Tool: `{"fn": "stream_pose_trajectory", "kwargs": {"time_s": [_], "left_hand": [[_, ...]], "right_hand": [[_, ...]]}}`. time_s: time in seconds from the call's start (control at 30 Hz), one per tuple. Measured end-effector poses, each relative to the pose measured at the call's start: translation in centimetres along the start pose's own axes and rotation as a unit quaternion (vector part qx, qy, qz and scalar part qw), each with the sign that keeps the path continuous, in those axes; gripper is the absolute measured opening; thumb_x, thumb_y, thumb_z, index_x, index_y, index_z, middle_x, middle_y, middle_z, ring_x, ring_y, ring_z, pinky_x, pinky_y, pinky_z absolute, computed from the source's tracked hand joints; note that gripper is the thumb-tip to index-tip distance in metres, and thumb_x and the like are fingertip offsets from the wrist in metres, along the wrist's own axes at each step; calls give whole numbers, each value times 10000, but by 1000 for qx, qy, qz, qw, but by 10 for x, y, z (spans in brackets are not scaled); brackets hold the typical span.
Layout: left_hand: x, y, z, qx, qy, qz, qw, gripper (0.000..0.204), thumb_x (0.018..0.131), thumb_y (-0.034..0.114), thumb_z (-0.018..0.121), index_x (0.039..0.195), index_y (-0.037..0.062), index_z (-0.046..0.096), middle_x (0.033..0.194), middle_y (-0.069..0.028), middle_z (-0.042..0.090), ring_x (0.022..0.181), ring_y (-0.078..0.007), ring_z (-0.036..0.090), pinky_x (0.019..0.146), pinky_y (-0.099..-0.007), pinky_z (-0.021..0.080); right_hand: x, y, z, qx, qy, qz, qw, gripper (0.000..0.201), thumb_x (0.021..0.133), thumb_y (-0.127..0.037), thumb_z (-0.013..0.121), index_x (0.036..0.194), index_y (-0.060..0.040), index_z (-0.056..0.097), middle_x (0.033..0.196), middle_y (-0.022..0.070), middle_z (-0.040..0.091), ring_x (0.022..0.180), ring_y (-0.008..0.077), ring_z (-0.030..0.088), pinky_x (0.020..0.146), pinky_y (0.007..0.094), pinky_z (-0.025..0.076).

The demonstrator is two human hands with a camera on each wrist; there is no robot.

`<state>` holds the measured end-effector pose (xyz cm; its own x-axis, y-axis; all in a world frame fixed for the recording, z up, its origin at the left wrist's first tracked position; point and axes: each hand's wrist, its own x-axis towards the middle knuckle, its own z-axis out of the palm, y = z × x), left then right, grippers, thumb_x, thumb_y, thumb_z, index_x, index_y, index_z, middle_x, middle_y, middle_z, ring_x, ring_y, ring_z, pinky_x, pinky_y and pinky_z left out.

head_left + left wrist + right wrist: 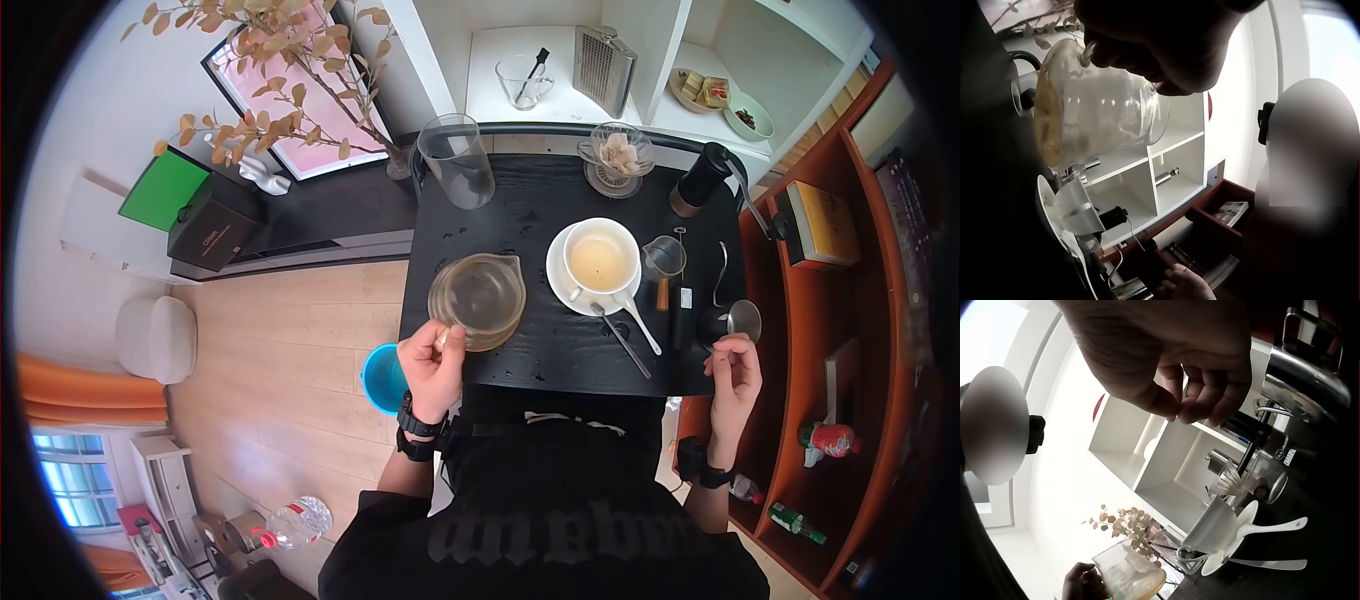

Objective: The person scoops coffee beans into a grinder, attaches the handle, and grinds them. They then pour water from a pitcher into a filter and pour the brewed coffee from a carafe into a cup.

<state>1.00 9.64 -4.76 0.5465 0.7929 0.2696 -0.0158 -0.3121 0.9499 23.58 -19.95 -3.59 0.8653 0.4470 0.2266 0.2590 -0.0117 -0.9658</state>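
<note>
Left hand (432, 372) grips the jug (484, 290) by its handle (1087, 55), probably for steadiness, while right hand (735, 380), loosely curled, holds nothing near the metal cup (745, 319).

Upright clear glass pitcher (481, 302), amber-bottomed

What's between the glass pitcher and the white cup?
In the head view, a bare strip of black table beside the glass pitcher, then the rim of the saucer under the white cup. Nothing else.
</note>
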Motion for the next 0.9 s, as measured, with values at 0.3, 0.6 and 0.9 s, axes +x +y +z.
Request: {"fn": "stream_pose_trajectory", "kwargs": {"time_s": [0.3, 0.6, 0.9], "left_hand": [[9, 12, 1, 62, -19, -51, 997, 355, 989, 105, 590, 667, 86, 440, 585, 71, 367, 564, -10, 270, 484, -229, 216], [11, 20, -3, -189, 5, -168, 968, 358, 1002, 136, 551, 671, 109, 417, 575, 72, 339, 512, -35, 261, 477, -246, 196], [9, 29, -4, -243, 39, -106, 964, 368, 996, 138, 602, 676, 102, 426, 606, 107, 355, 572, -3, 260, 501, -227, 202]], "right_hand": [[1, -1, 1, 3, -4, -1, 1000, 57, 957, 11, 561, 988, -22, 596, 972, 26, 538, 730, 65, 515, 660, 204, 423], [0, 0, 1, 4, -5, 1, 1000, 54, 961, 7, 559, 992, -21, 593, 966, 26, 537, 730, 65, 515, 658, 205, 423], [-1, 0, 1, -2, -2, 2, 1000, 53, 957, 7, 563, 985, -25, 596, 954, 28, 541, 726, 68, 523, 654, 205, 427]]}}
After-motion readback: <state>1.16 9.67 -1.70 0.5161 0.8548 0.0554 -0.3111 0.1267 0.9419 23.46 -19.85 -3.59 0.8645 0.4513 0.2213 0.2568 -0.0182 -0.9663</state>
